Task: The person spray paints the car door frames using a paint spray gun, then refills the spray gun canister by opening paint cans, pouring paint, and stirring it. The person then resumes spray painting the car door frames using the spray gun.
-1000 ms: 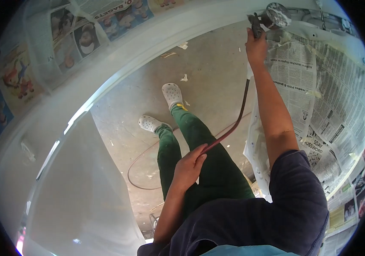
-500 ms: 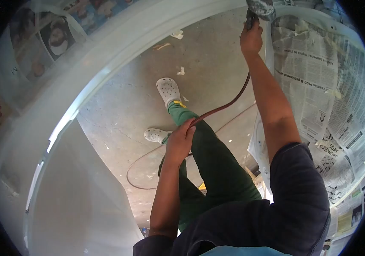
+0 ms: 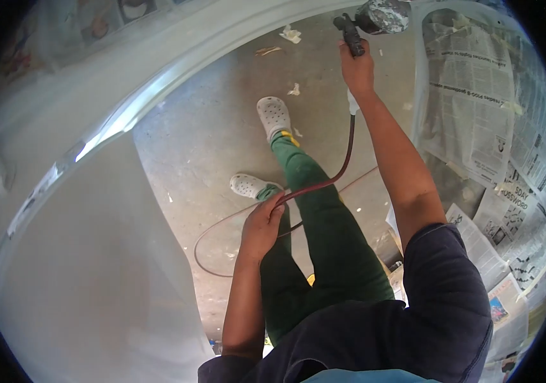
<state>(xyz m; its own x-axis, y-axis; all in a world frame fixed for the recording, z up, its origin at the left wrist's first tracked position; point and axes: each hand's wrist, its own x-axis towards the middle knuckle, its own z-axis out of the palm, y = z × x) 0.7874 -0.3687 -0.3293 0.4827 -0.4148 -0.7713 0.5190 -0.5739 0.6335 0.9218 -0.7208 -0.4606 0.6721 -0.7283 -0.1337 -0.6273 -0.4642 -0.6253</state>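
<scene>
My right hand (image 3: 357, 69) is wrapped round the handle of a spray gun (image 3: 349, 33), raised near the top of the view. A paint-smeared cup (image 3: 385, 16) sits on the gun's right side. From the bottom of its handle a reddish-brown air hose (image 3: 349, 147) curves down across my legs. Lower and to the left, my left hand (image 3: 263, 225) grips that hose in front of my thigh. Past this hand the hose loops over the floor. A pale, coated panel edge (image 3: 222, 35) arches just beyond the gun.
On the right stands a panel masked with newspaper (image 3: 471, 108) and tape. A large whitish curved panel (image 3: 94, 255) fills the left. Paper scraps (image 3: 291, 34) lie on the concrete floor (image 3: 215, 121). The looped hose (image 3: 197, 255) lies near my white clogs (image 3: 274, 116).
My right hand has moved left and down with the spray gun, away from the newspaper-covered panel. The left hand keeps its hold on the hose. The view has shifted slightly.
</scene>
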